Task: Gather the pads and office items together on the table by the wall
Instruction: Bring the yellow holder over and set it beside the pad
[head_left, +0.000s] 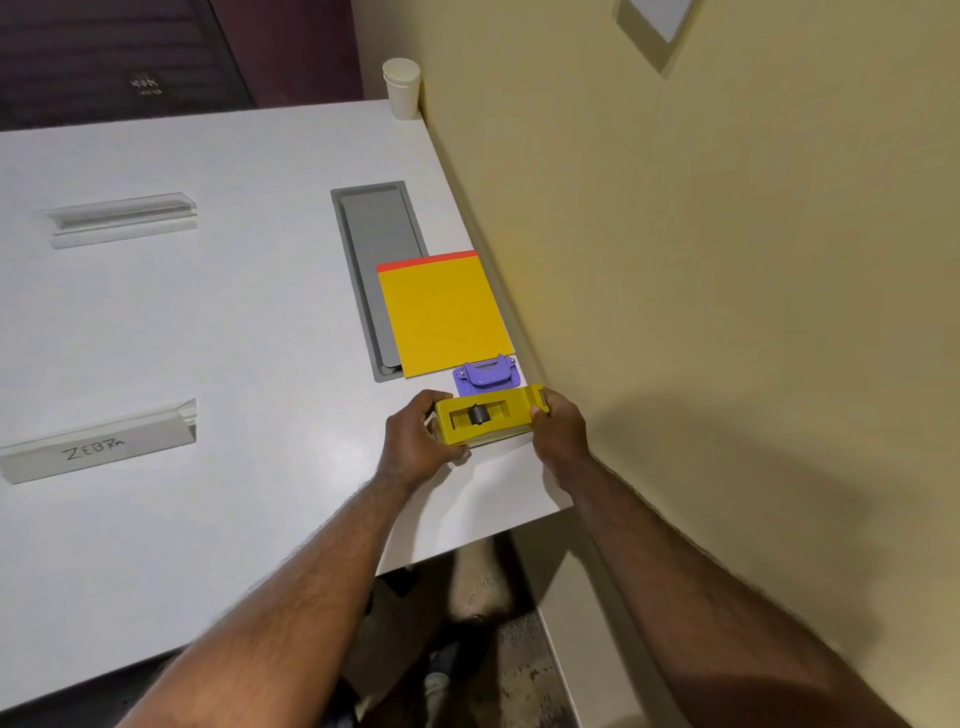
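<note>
I have the yellow tape dispenser (485, 418) at the tabletop's (208, 322) wall edge, near its near corner, left hand (415, 441) and right hand (558, 434) with fingers pinching its two ends. I should slide it flush against the purple hole punch (485, 375) below the yellow pad (441, 314), square to the wall, without nudging either.

Yellow plastic tape dispenser (485, 419) gripped at both ends, left hand (415, 440) and right hand (558, 431), on white table (208, 338), purple hole punch (487, 375) just beyond fingertips, yellow red-edged notepad (441, 314) farther beyond, beside beige wall (727, 260).
</note>
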